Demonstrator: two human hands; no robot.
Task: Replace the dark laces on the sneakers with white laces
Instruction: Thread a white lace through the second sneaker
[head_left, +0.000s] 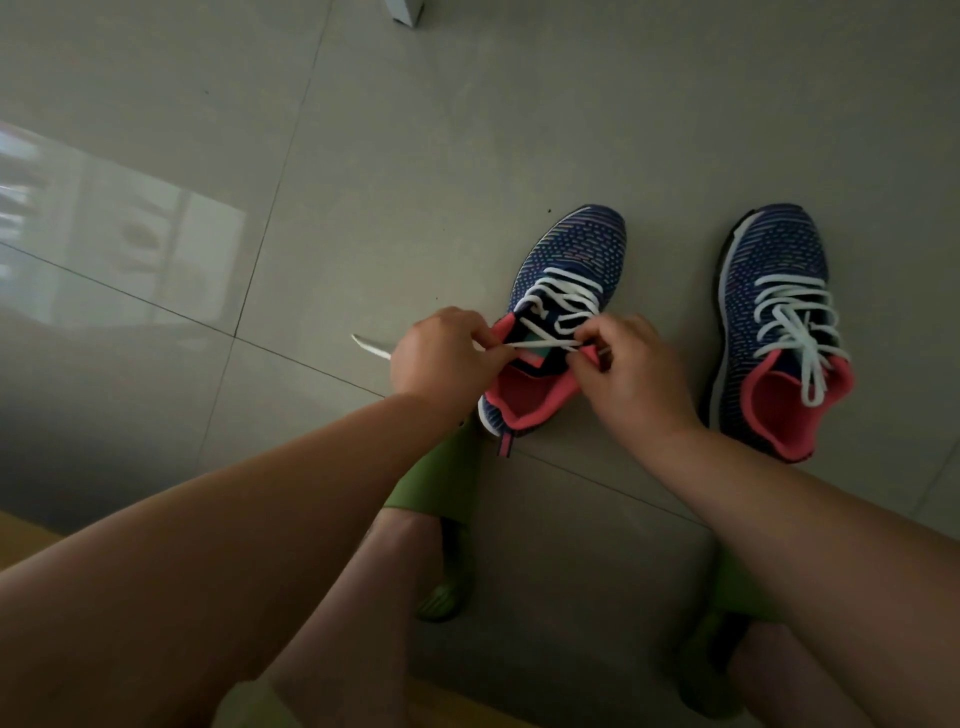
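White lace (540, 344) stretched taut across left shoe (550, 322) collar, left to right, on the floor (363, 156). Left hand (441, 351) fingers pinching one end, right hand (631, 364) pinching the other. Right shoe (779, 322) already laced, nearer right hand.

blue-striped sneakers (569, 270), white laces (563, 299)

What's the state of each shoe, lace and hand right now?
Left sneaker: on the floor, white lace threaded, ends untied.
Right sneaker: on the floor, fully laced in white, ends loose over the collar.
Left hand: pinches one lace end.
Right hand: pinches the other end.
Green slippers: on the person's feet.
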